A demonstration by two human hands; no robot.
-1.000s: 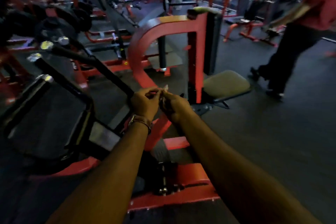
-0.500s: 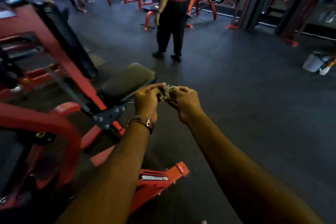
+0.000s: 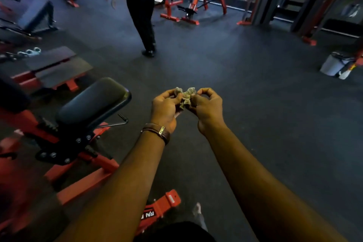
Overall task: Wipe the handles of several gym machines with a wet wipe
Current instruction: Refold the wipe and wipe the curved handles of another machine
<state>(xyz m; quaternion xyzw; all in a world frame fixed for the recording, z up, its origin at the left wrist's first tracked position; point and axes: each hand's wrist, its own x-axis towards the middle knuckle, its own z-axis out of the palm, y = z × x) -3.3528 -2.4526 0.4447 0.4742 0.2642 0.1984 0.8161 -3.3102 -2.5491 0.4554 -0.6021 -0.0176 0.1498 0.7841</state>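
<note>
A crumpled, greyish wet wipe [image 3: 185,98] hangs in the air between my two hands, in front of me over the dark rubber floor. My left hand [image 3: 166,107], with a brown strap on its wrist, pinches the wipe's left side. On the other side my right hand [image 3: 208,105] pinches the wipe with thumb and fingers. To my left stands a red-framed machine with a black padded seat [image 3: 92,102]. No machine handle shows near my hands.
A person in a red top and black trousers [image 3: 141,6] walks on the floor ahead. Red benches and racks [image 3: 190,4] line the back. A flat bench [image 3: 53,67] lies at left. A white bucket [image 3: 334,64] sits at right. Open floor [image 3: 255,104] lies ahead and right.
My view has swung right, away from the red machine and toward open floor. Both hands kept the wipe between them and have spread it a little. The person in red moved leftward in view.
</note>
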